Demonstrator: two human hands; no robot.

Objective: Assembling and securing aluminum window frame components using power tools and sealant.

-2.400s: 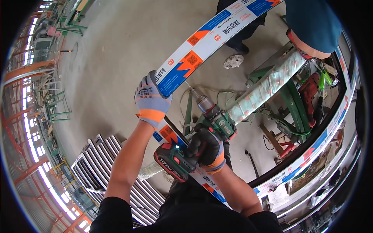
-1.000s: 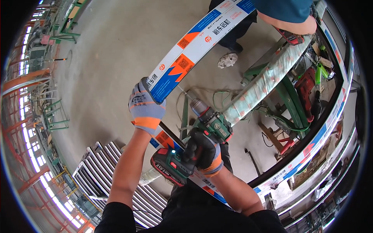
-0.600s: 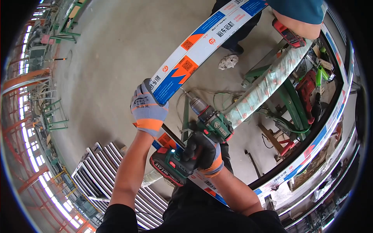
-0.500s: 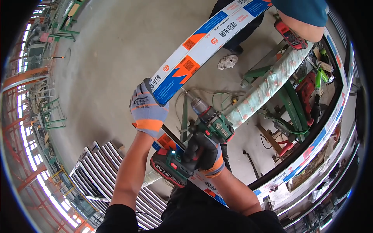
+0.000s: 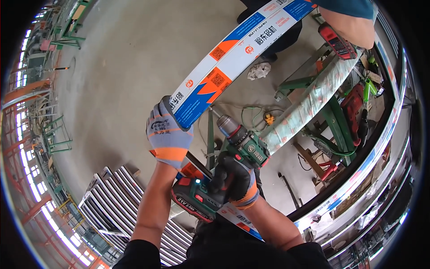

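In a gloved grip, my right hand (image 5: 236, 177) holds the handle of a green and black cordless drill (image 5: 249, 147), its battery lit by a small light. The drill points up and left; its bit tip is at or close to the inner edge of a long frame bar (image 5: 237, 60) wrapped in white, blue and orange film. I cannot tell whether they touch. Around the near end of that bar, my left hand (image 5: 168, 132), in a grey and orange glove, is closed. The bar forms one side of a large rectangular frame around the drill.
At the far right a co-worker's arm (image 5: 351, 27) is by a red-black cordless tool (image 5: 337, 41). A film-wrapped beam (image 5: 309, 105) crosses inside the frame over a green stand (image 5: 336, 121). A red power tool (image 5: 353, 107) lies at right. Metal profiles (image 5: 121, 197) are stacked lower left.
The drill and my right hand have shifted very slightly. My left hand and the bar's near end have moved a little down and left.
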